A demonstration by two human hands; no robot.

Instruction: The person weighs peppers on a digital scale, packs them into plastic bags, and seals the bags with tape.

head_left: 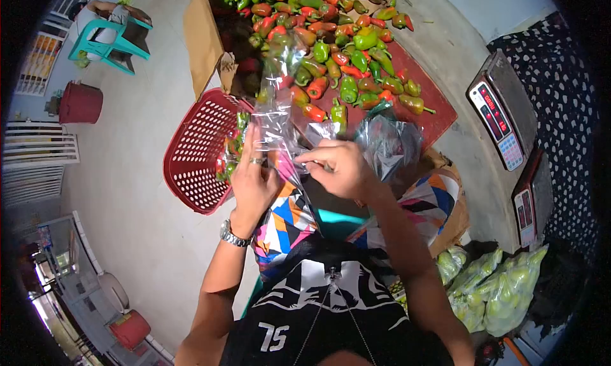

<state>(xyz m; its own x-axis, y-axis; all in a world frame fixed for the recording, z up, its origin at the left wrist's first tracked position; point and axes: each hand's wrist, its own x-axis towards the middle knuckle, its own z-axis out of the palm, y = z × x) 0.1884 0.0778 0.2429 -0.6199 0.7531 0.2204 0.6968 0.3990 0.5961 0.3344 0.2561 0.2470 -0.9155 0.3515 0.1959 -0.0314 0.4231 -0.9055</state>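
Note:
A clear plastic bag (275,125) stretches up from my lap toward the pile of peppers. My left hand (253,185), with a ring and a wristwatch, has its fingers straight along the bag's left side and appears to hold it; the thumb is partly hidden. To the right, my right hand (340,167) is curled, its thumb and index finger pinched at the bag's lower right edge. Red and green peppers (349,89) lie beyond my hands on a red board (429,105). A red perforated basket (207,134) with bagged peppers (237,153) sits beside my left hand.
Another clear plastic bag (389,146) lies right of my right hand. Two digital scales (499,121) stand at the right. Bags of green produce (509,290) sit at lower right. Brown cardboard (202,38) edges the pile. A teal chair (111,41) is at upper left.

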